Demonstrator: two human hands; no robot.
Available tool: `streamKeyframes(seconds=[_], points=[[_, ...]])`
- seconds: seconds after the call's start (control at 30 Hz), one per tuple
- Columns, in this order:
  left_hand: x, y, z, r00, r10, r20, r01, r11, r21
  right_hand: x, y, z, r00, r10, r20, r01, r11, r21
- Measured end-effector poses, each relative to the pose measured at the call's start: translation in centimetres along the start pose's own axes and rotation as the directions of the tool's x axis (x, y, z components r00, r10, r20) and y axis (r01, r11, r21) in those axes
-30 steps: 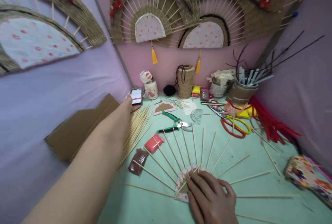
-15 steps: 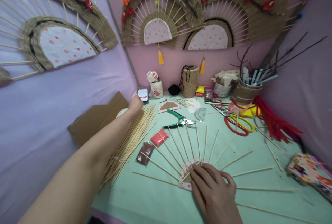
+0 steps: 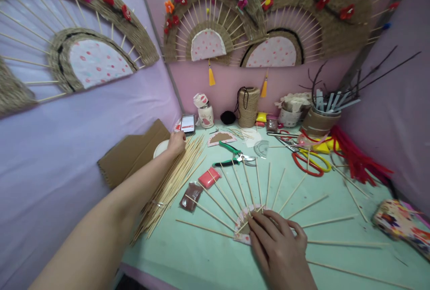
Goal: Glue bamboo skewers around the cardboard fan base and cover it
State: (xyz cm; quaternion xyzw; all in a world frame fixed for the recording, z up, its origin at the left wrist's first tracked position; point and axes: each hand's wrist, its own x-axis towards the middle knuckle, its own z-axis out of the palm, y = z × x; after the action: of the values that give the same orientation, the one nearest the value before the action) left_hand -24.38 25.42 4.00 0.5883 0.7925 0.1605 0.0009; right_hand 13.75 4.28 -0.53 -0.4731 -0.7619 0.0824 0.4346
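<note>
My right hand [image 3: 280, 245] lies with outstretched fingers over a half-round cardboard piece [image 3: 241, 231] with a pink-spotted border, pressing it to the table. Thin bamboo sticks [image 3: 247, 187] radiate from this piece like a fan. Part of it is hidden under my palm. My left hand [image 3: 176, 143] reaches far left, fingers curled, just in front of a phone [image 3: 187, 123]. Beside it are the top of a bundle of bamboo sticks [image 3: 174, 178] and a white round dish [image 3: 160, 148]. What its fingers hold, if anything, is hidden.
Green-handled pruning shears [image 3: 235, 157], a protractor [image 3: 261, 149] and red-and-yellow scissors [image 3: 311, 163] lie beyond the fan. Red [image 3: 208, 178] and brown packets [image 3: 191, 196] sit left of it. A twine spool [image 3: 247, 106] stands behind; folded cardboard [image 3: 134, 151] leans at left.
My left hand has drawn slightly back from the phone and its fingers look more curled. My right hand stays on the cardboard piece. The whole view has shifted a little.
</note>
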Motion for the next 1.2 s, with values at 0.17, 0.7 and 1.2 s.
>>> streamKeyframes(seconds=[0.17, 0.7, 1.2], points=[[0.9, 0.1, 0.5, 0.998, 0.053, 0.029, -0.053, 0.998, 0.015, -0.1, 0.2, 0.1, 1.000, -0.013, 0.003, 0.013, 1.000, 0.002], [1.5, -0.1, 1.1, 0.991, 0.127, 0.043, -0.129, 0.991, 0.042, -0.1, 0.3, 0.1, 1.000, 0.010, 0.009, -0.010, 1.000, 0.020], [3.5, 0.1, 1.5, 0.983, 0.171, 0.073, -0.173, 0.985, 0.023, -0.1, 0.5, 0.2, 1.000, -0.030, 0.004, 0.030, 0.999, -0.034]])
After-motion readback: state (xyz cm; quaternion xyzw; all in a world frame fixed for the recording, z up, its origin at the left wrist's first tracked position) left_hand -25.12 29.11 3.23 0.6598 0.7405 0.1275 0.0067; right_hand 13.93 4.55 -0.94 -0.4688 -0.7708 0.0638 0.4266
